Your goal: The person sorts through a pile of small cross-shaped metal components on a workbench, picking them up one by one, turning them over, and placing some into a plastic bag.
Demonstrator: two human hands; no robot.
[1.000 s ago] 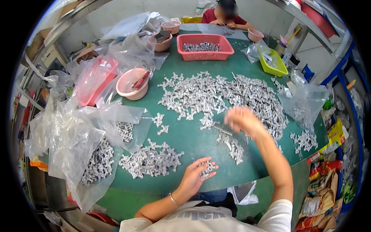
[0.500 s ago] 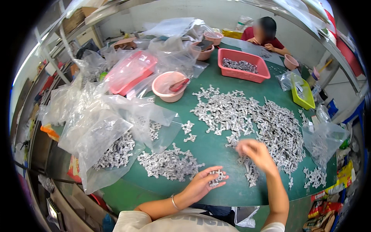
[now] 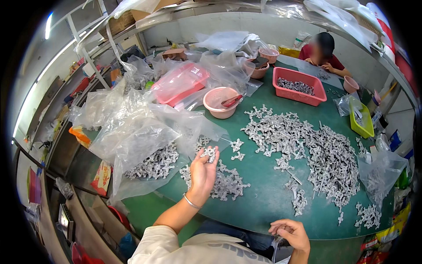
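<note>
My left hand (image 3: 203,178), with a bangle at the wrist, is raised over the near left pile. Its fingers are closed on a small grey metal casting (image 3: 209,154); how many pieces it holds is hard to tell. Beneath that hand lies a pile of similar castings (image 3: 231,182). At the table's front edge hovers my right hand (image 3: 291,233), its fingers loosely bent and apart, with nothing visible in them. Beyond it lie a small cluster of castings (image 3: 299,203) and a thin metal rod (image 3: 293,177). Two large heaps of castings (image 3: 332,163) spread across the right side.
Clear plastic bags (image 3: 145,127) cover the left side. A pale pink bowl (image 3: 220,108) holds red-handled pliers (image 3: 232,101). Farther back stand a pink tray (image 3: 301,97) of metal parts and a yellow-green basket (image 3: 362,123). Another person (image 3: 324,50) sits across the green table (image 3: 259,207).
My left hand has moved left and away from me, over the near left pile. My right hand has drawn back from the castings to the table's front edge. The view has shifted.
</note>
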